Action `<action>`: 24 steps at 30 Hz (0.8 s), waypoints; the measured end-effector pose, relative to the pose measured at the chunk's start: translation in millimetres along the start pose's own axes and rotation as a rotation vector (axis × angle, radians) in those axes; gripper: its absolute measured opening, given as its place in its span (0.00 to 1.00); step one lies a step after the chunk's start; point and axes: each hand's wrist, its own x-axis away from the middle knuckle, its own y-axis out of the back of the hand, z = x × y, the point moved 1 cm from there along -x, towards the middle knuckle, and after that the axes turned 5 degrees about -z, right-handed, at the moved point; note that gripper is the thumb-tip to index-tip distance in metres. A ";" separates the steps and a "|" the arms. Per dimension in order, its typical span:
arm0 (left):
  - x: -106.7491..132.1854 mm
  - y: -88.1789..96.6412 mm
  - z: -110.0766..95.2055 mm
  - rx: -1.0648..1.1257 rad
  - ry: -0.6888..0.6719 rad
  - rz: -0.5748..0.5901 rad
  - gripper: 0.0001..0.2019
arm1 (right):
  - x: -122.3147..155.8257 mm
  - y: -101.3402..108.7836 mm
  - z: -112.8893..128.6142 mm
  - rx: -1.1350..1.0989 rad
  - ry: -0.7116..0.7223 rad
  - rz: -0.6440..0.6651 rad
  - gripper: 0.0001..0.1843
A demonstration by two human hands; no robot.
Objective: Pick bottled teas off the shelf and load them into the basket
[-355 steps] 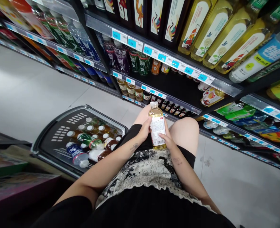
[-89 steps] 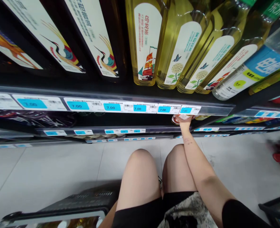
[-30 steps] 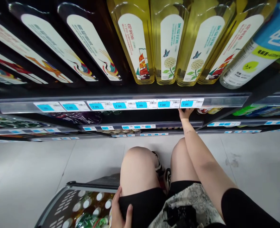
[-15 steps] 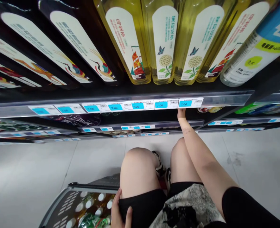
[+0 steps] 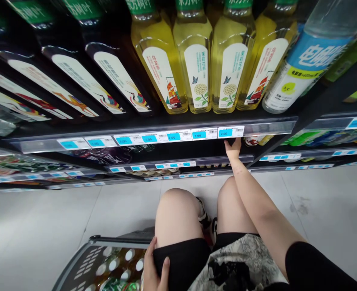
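Note:
My right hand (image 5: pixel 233 148) reaches into the lower shelf, beneath the price strip (image 5: pixel 178 135) of the shelf above. Its thumb stands apart from the other fingers, whose tips are hidden by the strip; nothing shows in its grasp. Just to its right are bottles with patterned labels (image 5: pixel 253 140), partly covered. My left hand (image 5: pixel 154 266) lies on my left thigh, fingers spread, holding nothing. Beside it is a grey basket (image 5: pixel 84 258) with several white-capped bottles (image 5: pixel 114 264) and a green package (image 5: pixel 114 284) inside.
Above stand yellow tea bottles (image 5: pixel 196 64), dark tea bottles (image 5: pixel 106 76) and a clear bottle with a blue label (image 5: pixel 290 76). Dark purple packs (image 5: pixel 102 155) lie on the lower shelf to the left. My knees are close to the shelf edge, over a pale tiled floor (image 5: pixel 120 206).
My view has tilted up, so bottle necks and green caps now show. My right hand shows more below the strip, with its thumb visible. My left hand has stayed on my thigh.

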 end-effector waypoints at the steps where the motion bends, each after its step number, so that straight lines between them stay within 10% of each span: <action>1: 0.8 -1.4 -0.7 0.005 -0.005 -0.004 0.30 | 2.1 7.5 -0.7 0.014 -0.040 -0.044 0.34; 7: 6.4 -10.0 -3.0 0.047 -0.025 -0.006 0.31 | 11.9 56.5 3.9 0.095 -0.167 -0.200 0.40; 18: 18.5 -20.7 -31.6 0.074 -0.149 0.079 0.30 | 88.4 72.7 27.1 0.406 0.023 1.201 0.18; 24: 23.7 -24.2 -32.0 0.173 -0.159 0.127 0.29 | 99.6 84.3 33.5 0.592 0.147 1.154 0.18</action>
